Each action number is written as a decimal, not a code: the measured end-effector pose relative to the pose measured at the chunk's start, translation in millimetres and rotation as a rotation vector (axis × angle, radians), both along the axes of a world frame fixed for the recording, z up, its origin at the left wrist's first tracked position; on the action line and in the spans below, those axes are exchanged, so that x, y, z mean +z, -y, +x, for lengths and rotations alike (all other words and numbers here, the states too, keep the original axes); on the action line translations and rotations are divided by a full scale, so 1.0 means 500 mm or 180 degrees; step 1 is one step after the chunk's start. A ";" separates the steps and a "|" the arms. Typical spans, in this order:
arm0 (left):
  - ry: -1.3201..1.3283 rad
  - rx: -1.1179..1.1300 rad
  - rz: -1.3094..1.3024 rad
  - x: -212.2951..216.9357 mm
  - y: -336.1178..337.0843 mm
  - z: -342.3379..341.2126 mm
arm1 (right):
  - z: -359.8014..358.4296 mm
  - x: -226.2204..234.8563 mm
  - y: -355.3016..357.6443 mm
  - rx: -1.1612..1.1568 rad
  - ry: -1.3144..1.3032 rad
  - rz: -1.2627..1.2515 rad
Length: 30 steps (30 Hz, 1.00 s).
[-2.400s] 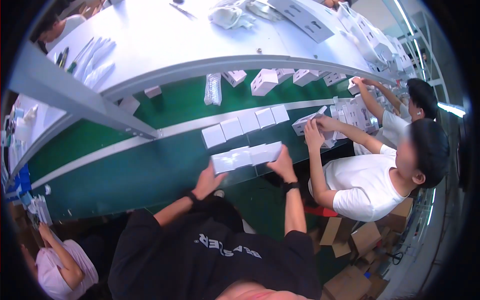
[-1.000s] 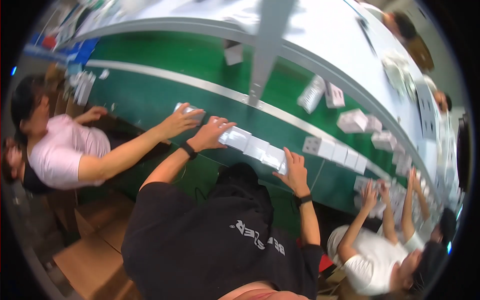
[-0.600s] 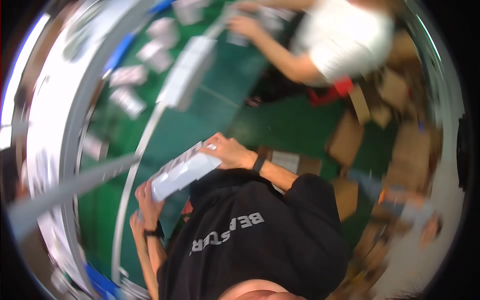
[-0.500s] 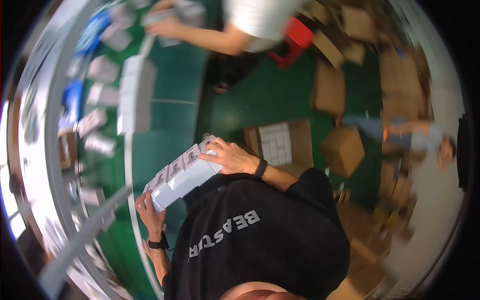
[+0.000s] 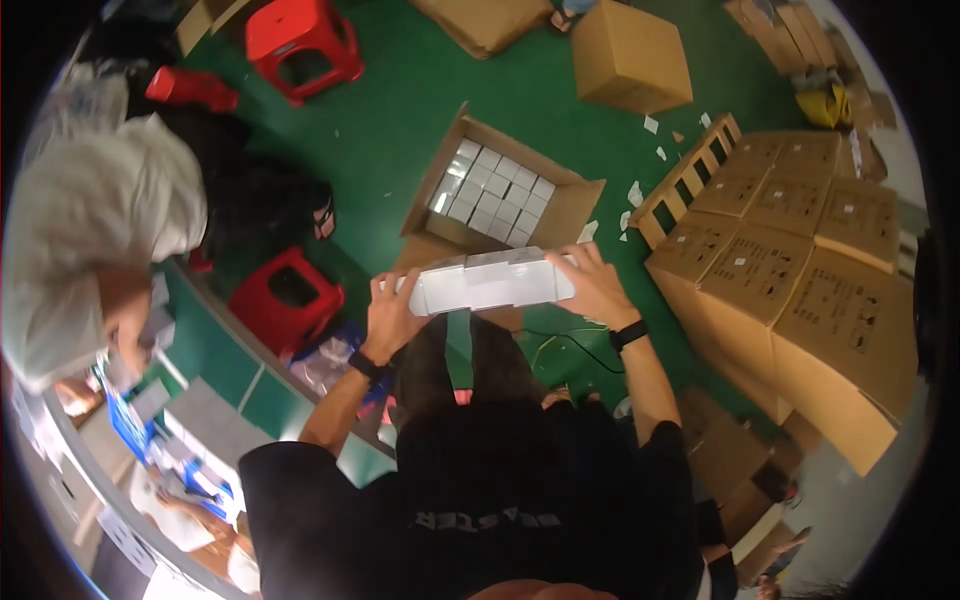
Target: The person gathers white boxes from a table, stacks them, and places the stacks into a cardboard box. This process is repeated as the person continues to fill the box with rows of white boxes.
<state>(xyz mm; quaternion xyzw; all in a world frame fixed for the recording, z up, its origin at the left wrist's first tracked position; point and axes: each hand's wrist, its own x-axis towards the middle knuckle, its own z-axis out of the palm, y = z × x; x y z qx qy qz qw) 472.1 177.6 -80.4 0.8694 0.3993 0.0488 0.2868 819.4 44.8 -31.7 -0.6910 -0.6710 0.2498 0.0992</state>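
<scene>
Between my two hands I carry a row of small white boxes (image 5: 490,281), pressed together end to end. My left hand (image 5: 393,312) grips the left end of the row, and my right hand (image 5: 596,284) grips the right end. Just beyond the row, an open cardboard carton (image 5: 430,215) stands on the green floor. Several white boxes (image 5: 497,188) lie packed in rows inside it. The undersides of the held boxes are hidden from view.
Red stools (image 5: 290,300) stand to the left beside a green worktable (image 5: 195,325). Another person (image 5: 110,230) works there. Stacked cartons (image 5: 790,250) fill the right side near a wooden pallet (image 5: 685,180). A closed carton (image 5: 632,58) sits farther off. A dark cable (image 5: 585,345) runs over the floor.
I have turned right, away from the worktable, carrying the row of white boxes. It was tilted beside the table and is now nearly level, near the open carton.
</scene>
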 end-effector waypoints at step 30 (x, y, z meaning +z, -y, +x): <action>-0.1391 -0.1437 -0.0801 -0.634 -0.245 0.237 | 0.003 -0.709 0.011 -0.1554 -0.0740 -0.1916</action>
